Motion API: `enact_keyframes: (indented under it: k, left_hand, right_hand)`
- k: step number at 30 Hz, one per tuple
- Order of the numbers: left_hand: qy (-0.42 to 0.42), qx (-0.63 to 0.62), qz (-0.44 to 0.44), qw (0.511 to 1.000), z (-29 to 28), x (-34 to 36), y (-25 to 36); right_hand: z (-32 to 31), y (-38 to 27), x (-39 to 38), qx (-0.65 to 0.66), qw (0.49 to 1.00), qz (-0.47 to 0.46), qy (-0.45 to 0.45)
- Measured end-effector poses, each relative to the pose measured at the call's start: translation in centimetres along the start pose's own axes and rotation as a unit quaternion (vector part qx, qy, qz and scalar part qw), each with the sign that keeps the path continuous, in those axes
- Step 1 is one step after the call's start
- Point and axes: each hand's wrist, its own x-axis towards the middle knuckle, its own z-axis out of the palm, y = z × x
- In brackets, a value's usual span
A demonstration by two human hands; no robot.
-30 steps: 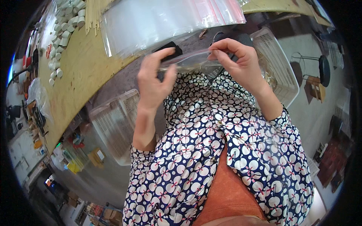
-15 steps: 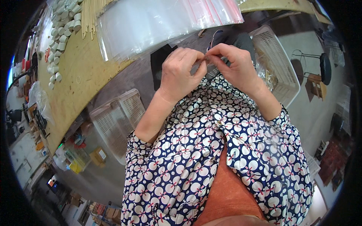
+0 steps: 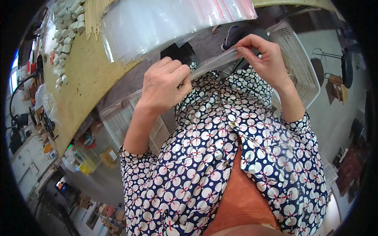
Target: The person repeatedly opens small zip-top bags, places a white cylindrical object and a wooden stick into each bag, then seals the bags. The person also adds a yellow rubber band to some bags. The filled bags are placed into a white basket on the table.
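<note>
Between my two hands a clear plastic bag (image 3: 212, 62) stretches out as a long narrow band above my lap. My left hand (image 3: 165, 84) grips one end with curled fingers, back of the hand turned up. Higher and to the right, my right hand (image 3: 264, 61) pinches the other end between thumb and fingertips. Just beyond lies a fanned stack of clear bags (image 3: 161, 23) with red seal lines, on the yellowish table (image 3: 86, 86). What, if anything, is inside the held bag I cannot tell.
White cylinders (image 3: 67, 39) and pale thin sticks (image 3: 96, 19) lie on the table at upper left. White plastic crates stand low at left (image 3: 122, 122) and right (image 3: 299, 59), the right one near my right hand. A black stool (image 3: 346, 69) is at the far right.
My hands, together half a second ago, have pulled apart: left toward lower left, right toward upper right, with the bag stretched between them. A second ago my left fingers were more spread.
</note>
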Motion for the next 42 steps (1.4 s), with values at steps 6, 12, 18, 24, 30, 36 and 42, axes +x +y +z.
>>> enact_keyframes:
  k: [6, 12, 18, 24, 30, 36, 42]
  left_hand:
    - [-0.029, -0.019, -0.007, 0.999, -1.2, -0.9, -0.4]
    - [-0.021, -0.03, -0.018, 0.999, -1.2, -1.1, -0.7]
    - [0.012, 0.013, 0.0, 1.0, -0.8, -0.9, -0.9]
    - [0.142, -0.082, 0.01, 0.986, 0.1, -0.6, -1.1]
    - [0.164, -0.483, -0.191, 0.839, 2.3, 0.8, 1.5]
    - [0.125, -0.563, -0.172, 0.799, 5.4, 1.3, 1.5]
    - [0.187, -0.602, -0.266, 0.729, 7.0, 2.7, 2.1]
  right_hand:
    - [-0.3, 0.2, 0.2, 0.013, 1.0, 0.002, 0.004]
    - [-0.5, 0.2, 0.3, 0.021, 1.0, -0.003, -0.003]
    - [-0.9, 0.2, 0.3, 0.052, 0.999, -0.003, 0.016]
    - [-2.4, 1.8, 0.4, 0.17, 0.985, 0.015, 0.038]
    - [-3.4, 2.0, -0.1, 0.301, 0.95, 0.078, 0.038]
    - [-4.0, 2.1, -0.4, 0.447, 0.881, 0.137, 0.069]
    - [-3.8, 1.2, -0.8, 0.468, 0.872, 0.133, 0.048]
